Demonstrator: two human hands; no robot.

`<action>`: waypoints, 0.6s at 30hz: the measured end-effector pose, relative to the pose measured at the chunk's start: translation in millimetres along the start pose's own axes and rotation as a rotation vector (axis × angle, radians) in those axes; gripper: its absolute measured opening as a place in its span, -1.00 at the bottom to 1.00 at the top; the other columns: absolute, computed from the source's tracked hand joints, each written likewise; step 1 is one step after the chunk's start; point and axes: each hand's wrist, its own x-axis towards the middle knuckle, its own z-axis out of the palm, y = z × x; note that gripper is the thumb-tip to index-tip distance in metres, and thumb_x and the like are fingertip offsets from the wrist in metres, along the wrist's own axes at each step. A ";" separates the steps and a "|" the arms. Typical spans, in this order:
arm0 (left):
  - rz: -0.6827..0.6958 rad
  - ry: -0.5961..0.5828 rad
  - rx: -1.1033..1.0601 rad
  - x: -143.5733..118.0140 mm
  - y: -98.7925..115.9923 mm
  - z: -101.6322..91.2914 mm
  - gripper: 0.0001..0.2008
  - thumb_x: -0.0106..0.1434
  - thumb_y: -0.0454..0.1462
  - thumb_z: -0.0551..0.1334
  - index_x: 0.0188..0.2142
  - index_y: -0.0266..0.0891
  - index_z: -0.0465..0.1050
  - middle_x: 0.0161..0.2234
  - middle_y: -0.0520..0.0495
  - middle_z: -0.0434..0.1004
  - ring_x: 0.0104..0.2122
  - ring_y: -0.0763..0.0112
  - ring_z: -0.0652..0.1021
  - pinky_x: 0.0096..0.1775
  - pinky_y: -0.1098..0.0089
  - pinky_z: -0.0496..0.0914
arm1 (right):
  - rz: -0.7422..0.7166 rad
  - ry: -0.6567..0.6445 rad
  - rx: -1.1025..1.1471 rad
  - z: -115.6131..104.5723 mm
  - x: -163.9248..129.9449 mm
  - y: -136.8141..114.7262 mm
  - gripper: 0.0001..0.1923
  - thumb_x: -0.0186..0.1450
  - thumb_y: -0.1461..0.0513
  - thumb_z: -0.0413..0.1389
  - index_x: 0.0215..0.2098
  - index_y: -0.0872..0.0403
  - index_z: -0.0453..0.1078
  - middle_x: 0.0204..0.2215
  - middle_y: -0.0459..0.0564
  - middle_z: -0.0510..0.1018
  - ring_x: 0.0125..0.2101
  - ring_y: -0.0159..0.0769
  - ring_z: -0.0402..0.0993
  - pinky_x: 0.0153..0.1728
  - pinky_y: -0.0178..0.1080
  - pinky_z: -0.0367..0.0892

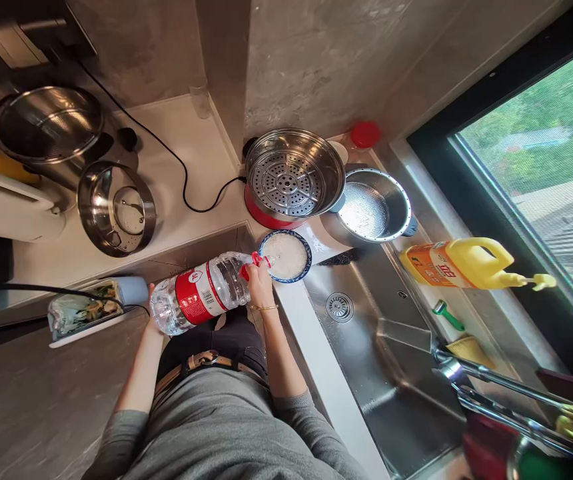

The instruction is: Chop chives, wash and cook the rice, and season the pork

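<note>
A large clear water bottle (224, 283) with a red label lies tilted between my two hands, its mouth over a blue-rimmed bowl (289, 257). My right hand (260, 283) grips the red handle at the bottle's neck. My left hand (152, 320) supports the bottle's base from the side; its fingers are mostly hidden behind the plastic. In the bowl is a whitish, cloudy content that looks like rice in water. The bowl sits on the counter corner, just in front of a steamer pot (294, 173) with a perforated tray.
Right of the bowl is a steel sink (371, 373) with a faucet (506, 393). A yellow detergent jug (456, 263) stands by the window. Steel pots (374, 207) and a steel basin (116, 210) rest on the counter, crossed by a black cord (166, 147). A scrap bin (86, 310) hangs at left.
</note>
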 end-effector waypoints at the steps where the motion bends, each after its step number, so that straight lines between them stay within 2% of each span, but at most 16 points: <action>1: 0.004 0.003 0.014 -0.6 0.1 2.1 -0.36 0.34 0.19 -0.07 0.03 -0.14 0.52 -0.12 -0.13 0.66 0.12 0.01 0.50 0.16 -0.03 0.30 | 0.003 -0.002 -0.004 0.0 0.0 -0.8 -0.61 0.35 0.18 -0.17 -0.57 0.01 0.32 -0.52 -0.04 0.28 -0.27 -0.15 0.33 -0.17 -0.18 0.26; 7: 0.020 0.036 0.017 -1.5 2.6 8.4 -0.38 0.38 0.14 -0.12 -0.04 -0.17 0.54 -0.21 -0.07 0.68 0.13 0.07 0.47 0.20 0.03 0.25 | 0.003 -0.011 -0.030 0.2 0.6 -2.2 -0.60 0.36 0.17 -0.18 -0.55 0.01 0.33 -0.51 -0.01 0.32 -0.25 -0.13 0.33 -0.15 -0.16 0.26; 12: -0.061 -0.012 -0.015 -4.5 5.2 10.2 -0.29 0.37 0.19 -0.19 -0.01 -0.20 0.53 -0.10 -0.13 0.65 0.12 -0.01 0.48 0.17 -0.09 0.23 | -0.007 -0.024 -0.056 -2.1 0.5 -5.2 -0.57 0.38 0.16 -0.20 -0.55 0.00 0.33 -0.50 0.01 0.34 -0.24 -0.10 0.35 -0.15 -0.13 0.29; 18: -0.154 -0.054 0.042 -6.1 0.6 13.8 -0.15 0.22 0.35 -0.18 0.03 -0.16 0.51 0.04 -0.22 0.56 0.24 -0.17 0.32 0.19 -0.21 0.11 | -0.063 -0.035 -0.066 -9.5 0.0 -18.4 -0.54 0.38 0.12 -0.23 -0.60 0.00 0.29 -0.50 0.03 0.39 -0.26 -0.12 0.35 -0.14 -0.13 0.28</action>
